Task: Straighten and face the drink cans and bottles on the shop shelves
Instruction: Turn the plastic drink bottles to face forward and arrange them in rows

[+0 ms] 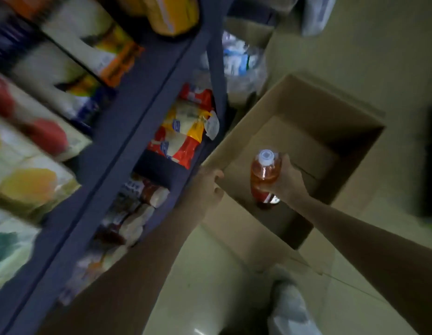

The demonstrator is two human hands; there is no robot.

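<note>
Cardboard box (304, 105) on the floor looks nearly empty; right hand (288, 182) is wrapping its fingers round a clear plastic bottle of orange drink (265, 177) inside it, left hand (210, 187) is gripping the rim. Dark blue shelves (137, 97) on the left are too blurry to judge, so I'd guess shelving and facing is still ahead.

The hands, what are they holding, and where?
The right hand grips an orange bottle round its middle, below the white cap. The left hand holds the cardboard box by its rim.
</note>
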